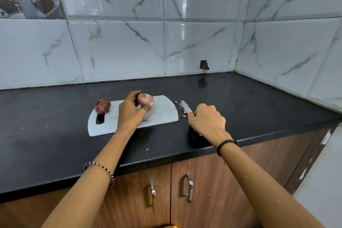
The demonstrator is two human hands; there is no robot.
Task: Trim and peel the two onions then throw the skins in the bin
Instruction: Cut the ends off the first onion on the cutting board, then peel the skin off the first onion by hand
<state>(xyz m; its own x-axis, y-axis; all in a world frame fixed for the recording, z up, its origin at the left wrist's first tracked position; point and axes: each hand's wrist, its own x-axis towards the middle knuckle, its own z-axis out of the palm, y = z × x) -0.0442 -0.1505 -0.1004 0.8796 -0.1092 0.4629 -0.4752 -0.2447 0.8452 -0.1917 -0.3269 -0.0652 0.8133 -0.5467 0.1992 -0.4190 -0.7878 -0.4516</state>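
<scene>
Gripping an onion (145, 100), knife (186, 107) ready.
My left hand (132, 111) holds it over the board (162, 114); my right hand (207, 118), just to its right, clasps the knife, blade pointing away from me. The other onion (102, 106) sits at the board's left end.

Views: 1. Head-worn, wide-angle. Position: above the front edge of the black countertop (240, 98), near. Facing: forward and down, toward the tiled wall (199, 42) and its right corner.

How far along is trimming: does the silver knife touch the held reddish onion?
Apart: head view shows bare white board between silver knife and held reddish onion.
</scene>
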